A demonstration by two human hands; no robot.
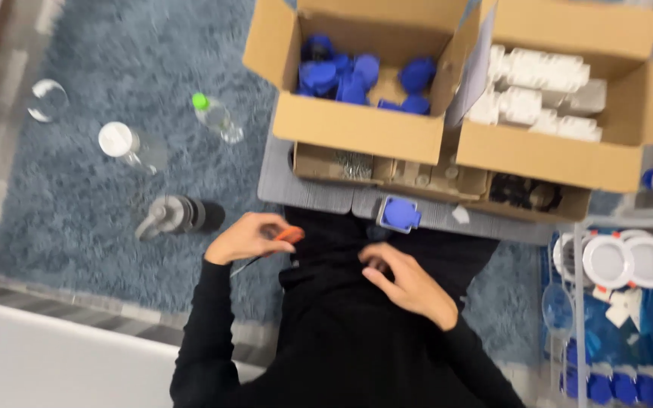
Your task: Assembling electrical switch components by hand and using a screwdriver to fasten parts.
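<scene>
- Screwdriver [270, 248], orange handle, sits in my left hand [247, 238]; fingers curl around the handle, dark shaft pokes out down-left from under the hand.
- Right hand [410, 285] lies on my black-clothed lap, fingers bent and loosely spread; I cannot tell whether anything is under them, too blurred.
- Blue part [399, 214], squarish with a round face, lies on the grey mat [304, 193] just ahead of my right hand, not touching it.
- Left box [357, 128] stands open on the mat, holds a pile of blue pieces [341, 75].
- Right box [561, 155] stands open beside it, holds white pieces [538, 72].
- Low tray [417, 175] of small bits runs under the front of both boxes.
- Grey bottle [179, 216] lies on its side on the blue rug [100, 196], near my left hand.
- Green-cap bottle [217, 117] and a white-lid jar [126, 145] lie further out on the rug.
- White round lamps [629, 261] lie to my right, above a row of blue caps [621, 389].
</scene>
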